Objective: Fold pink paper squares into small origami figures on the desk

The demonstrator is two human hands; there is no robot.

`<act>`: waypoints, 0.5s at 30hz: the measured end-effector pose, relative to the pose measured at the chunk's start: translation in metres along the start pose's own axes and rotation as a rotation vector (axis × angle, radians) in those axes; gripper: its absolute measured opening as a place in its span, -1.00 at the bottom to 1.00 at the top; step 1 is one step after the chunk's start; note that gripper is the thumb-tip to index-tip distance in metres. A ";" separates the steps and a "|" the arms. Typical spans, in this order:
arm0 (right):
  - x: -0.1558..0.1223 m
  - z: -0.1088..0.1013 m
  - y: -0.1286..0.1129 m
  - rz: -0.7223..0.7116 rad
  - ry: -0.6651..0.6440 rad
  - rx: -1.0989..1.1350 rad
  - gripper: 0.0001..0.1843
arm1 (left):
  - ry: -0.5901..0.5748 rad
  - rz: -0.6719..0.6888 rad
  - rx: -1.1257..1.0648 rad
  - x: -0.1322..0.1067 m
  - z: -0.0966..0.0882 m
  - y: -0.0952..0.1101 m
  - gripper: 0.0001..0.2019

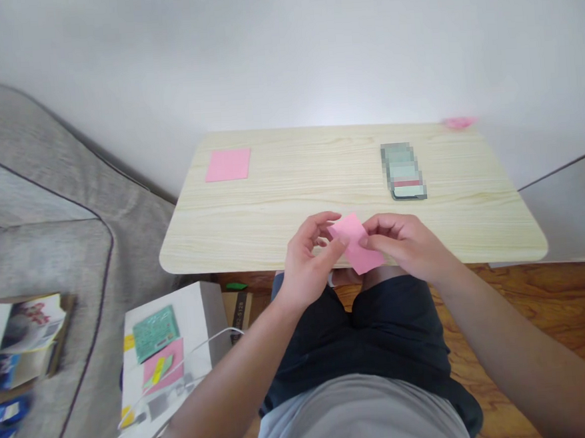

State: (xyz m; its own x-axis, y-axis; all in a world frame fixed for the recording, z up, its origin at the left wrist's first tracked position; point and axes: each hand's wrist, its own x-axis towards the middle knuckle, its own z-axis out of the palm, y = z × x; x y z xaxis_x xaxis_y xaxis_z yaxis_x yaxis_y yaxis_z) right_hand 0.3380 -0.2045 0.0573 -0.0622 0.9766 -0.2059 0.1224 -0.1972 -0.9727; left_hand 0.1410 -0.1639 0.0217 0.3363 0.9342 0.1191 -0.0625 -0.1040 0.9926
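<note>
A small pink paper sheet (357,242) is held between both hands just above the near edge of the light wooden table (320,184). My left hand (308,258) pinches its left upper corner with thumb and fingers. My right hand (407,244) grips its right side, fingers curled over the paper. Another flat pink sheet (228,165) lies at the table's far left. A folded pink paper piece (459,122) sits at the far right corner.
A phone (403,171) lies on the table right of centre. A grey sofa (36,217) stands at the left. A white box (167,368) with coloured papers sits on the wooden floor beside my knees. The wall runs behind the table.
</note>
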 end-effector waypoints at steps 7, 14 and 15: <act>0.016 -0.011 0.010 -0.093 0.115 -0.089 -0.73 | -0.020 0.029 0.084 0.015 -0.008 -0.002 -0.76; 0.014 -0.013 0.018 -0.063 0.208 0.058 -0.52 | 0.072 0.056 0.084 0.008 -0.009 -0.011 -0.66; 0.013 -0.012 0.019 -0.030 0.177 0.101 -0.49 | 0.099 0.052 0.065 0.008 -0.008 -0.012 -0.70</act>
State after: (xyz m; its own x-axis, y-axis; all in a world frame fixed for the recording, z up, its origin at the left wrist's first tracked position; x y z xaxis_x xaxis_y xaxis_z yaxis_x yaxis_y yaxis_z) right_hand 0.3513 -0.1946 0.0374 0.1117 0.9803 -0.1629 0.0226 -0.1663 -0.9858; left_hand 0.1365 -0.1526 0.0102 0.2391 0.9558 0.1709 -0.0153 -0.1723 0.9849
